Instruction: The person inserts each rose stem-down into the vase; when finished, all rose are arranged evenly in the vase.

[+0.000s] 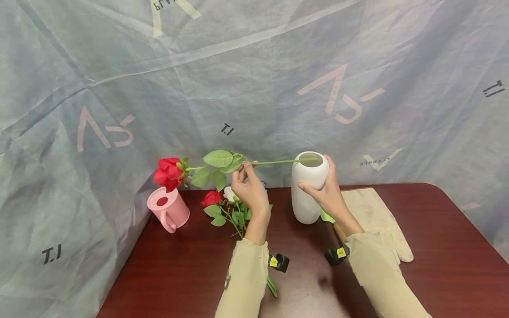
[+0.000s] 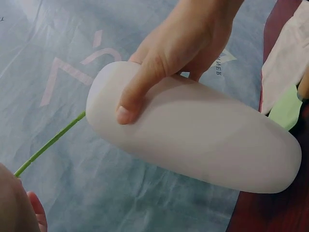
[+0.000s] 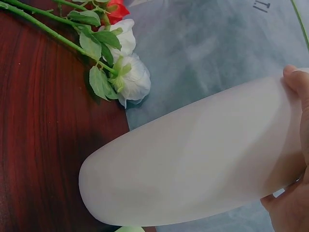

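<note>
In the head view my left hand [image 1: 251,190] pinches the green stem of a red rose [image 1: 169,172] just below its leaves. The rose lies nearly level, its bloom to the left and its bare stem end at the mouth of a white vase [image 1: 308,194]. My right hand [image 1: 328,190] grips this vase near the top, thumb on the front and fingers round the far side. In the left wrist view the stem [image 2: 50,142] reaches the vase rim; its tip is hidden there. The right wrist view shows the smooth vase body [image 3: 193,159] close up.
Below the left hand, a red rose [image 1: 211,198] and white roses [image 3: 135,79] lie on the dark red table [image 1: 179,274]. A pink watering can [image 1: 169,207] stands at left. Behind the right forearm are pale gloves [image 1: 377,216] and a green-bladed tool [image 1: 327,217] with a wooden handle.
</note>
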{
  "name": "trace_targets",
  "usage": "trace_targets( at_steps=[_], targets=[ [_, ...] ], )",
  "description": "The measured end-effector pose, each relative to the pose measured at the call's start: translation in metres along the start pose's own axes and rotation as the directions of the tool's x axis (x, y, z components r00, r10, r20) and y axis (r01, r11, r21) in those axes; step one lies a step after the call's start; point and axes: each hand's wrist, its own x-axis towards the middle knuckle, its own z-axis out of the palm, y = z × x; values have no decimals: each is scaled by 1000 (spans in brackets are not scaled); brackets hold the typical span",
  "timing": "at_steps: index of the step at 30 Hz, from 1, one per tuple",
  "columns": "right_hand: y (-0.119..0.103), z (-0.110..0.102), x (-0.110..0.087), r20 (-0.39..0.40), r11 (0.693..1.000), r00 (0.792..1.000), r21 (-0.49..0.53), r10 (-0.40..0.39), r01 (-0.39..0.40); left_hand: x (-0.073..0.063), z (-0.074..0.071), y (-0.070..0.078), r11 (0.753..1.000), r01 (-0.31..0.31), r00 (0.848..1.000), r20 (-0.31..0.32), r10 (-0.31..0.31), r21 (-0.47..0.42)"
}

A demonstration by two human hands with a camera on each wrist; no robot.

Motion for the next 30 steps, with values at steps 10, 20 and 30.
trace_targets(
  at_steps=[10, 20, 30],
  targets=[
    [2, 2, -1, -5, 1000, 1000, -16, -12, 12, 2, 15, -21, 992, -90, 996, 7, 90, 84],
    [-1, 2, -2, -6, 999, 1000, -34, -21, 21, -2, 22, -15, 972, -164, 985, 74, 154, 166],
    [0, 2, -1, -18, 1000, 1000, -27, -12, 12, 3, 20, -21, 978, -144, 990, 23, 142, 153]
  ],
)
